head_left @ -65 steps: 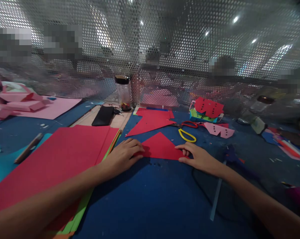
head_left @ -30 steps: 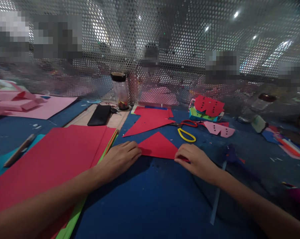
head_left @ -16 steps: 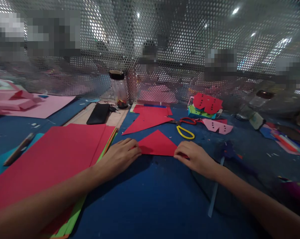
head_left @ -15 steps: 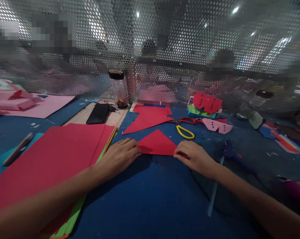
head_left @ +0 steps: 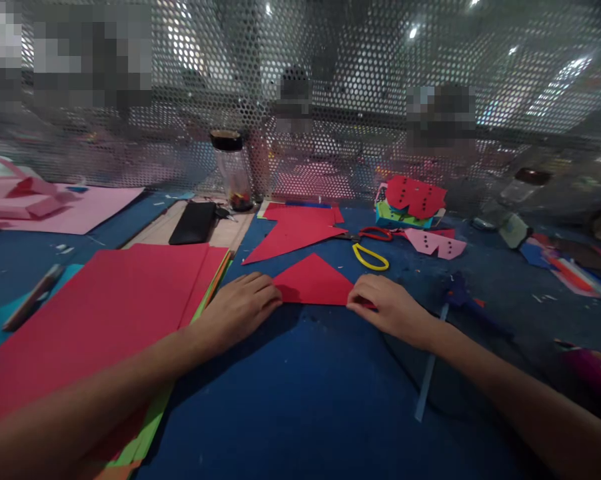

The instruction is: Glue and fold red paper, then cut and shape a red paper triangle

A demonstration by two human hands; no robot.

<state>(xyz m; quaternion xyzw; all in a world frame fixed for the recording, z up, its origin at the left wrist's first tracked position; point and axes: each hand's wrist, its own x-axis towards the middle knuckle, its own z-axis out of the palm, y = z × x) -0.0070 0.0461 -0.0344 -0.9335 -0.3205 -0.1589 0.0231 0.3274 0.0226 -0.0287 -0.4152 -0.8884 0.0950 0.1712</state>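
A red paper triangle point(head_left: 314, 281) lies on the blue table with its point away from me and its long straight edge nearest me. My left hand point(head_left: 248, 300) has its fingers closed at the left corner, and my right hand point(head_left: 383, 303) pinches the right corner; both hide the corners they hold. Just beyond lie more cut red paper pieces point(head_left: 300, 230). Scissors with one red and one yellow handle loop point(head_left: 371, 257) rest to the right of those, their blades partly under the red paper.
On the left is a stack of red sheets point(head_left: 105, 313) over green and orange ones. Behind stand a black phone point(head_left: 193, 223) and a lidded jar point(head_left: 234, 177). To the right are pink and red cutouts point(head_left: 435, 243) and a blue glue gun point(head_left: 463, 303). A perforated metal screen point(head_left: 340, 87) closes the back.
The view has tilted slightly, so everything sits a little higher in the picture. Both hands keep the same hold on the triangle's corners.
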